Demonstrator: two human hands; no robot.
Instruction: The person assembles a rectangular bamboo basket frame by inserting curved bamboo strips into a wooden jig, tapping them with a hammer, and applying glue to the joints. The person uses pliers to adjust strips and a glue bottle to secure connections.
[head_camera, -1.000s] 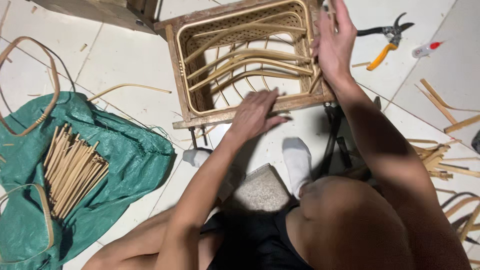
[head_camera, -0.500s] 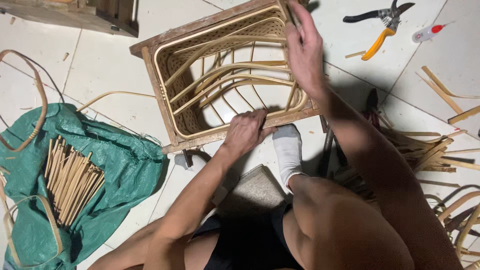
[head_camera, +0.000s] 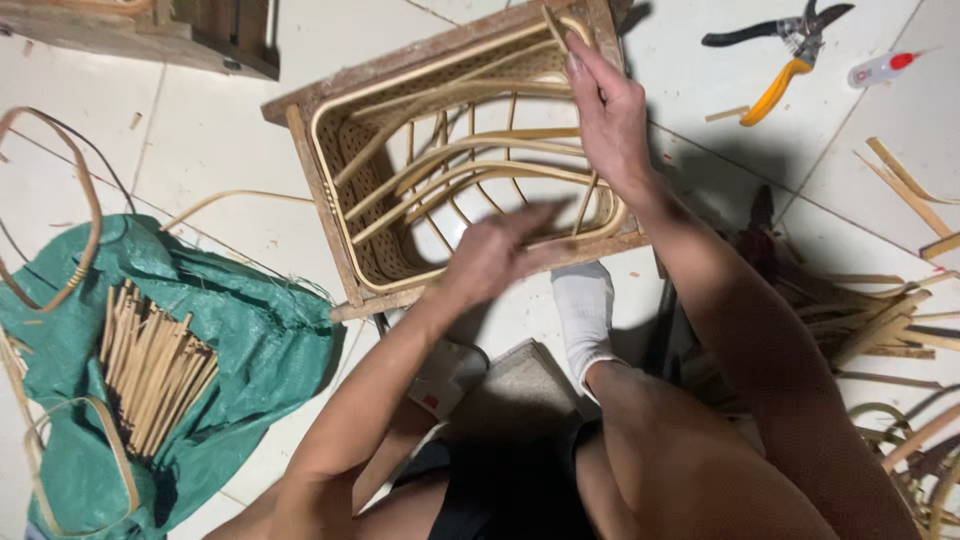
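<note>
We are sitting on the tiled floor (head_camera: 230, 150) with the frame (head_camera: 330, 210) lying straight ahead at twelve o'clock, its long axis running from about eight o'clock up to two o'clock. Our left hand (head_camera: 495, 255) is the nearer one, hovering blurred over the frame's near rail with fingers stretched fairly flat; we cannot tell whether it is gripping anything. Our right hand (head_camera: 608, 115) is reaching farther, to the far corner at one o'clock, fingers curled loosely around a thin strip (head_camera: 553, 28) that is sticking up there. The frame is looking like an open wooden box, lined with woven cane, pale curved strips bowing across its inside. A white-socked foot (head_camera: 585, 310) is resting just beside the near rail at five o'clock of it. At nine o'clock a green sack (head_camera: 250, 340) is holding a bundle of cut sticks (head_camera: 150, 365). Farthest off, at two o'clock, pruners (head_camera: 780, 55) with a yellow handle are lying near a small tube (head_camera: 880, 68).
</note>
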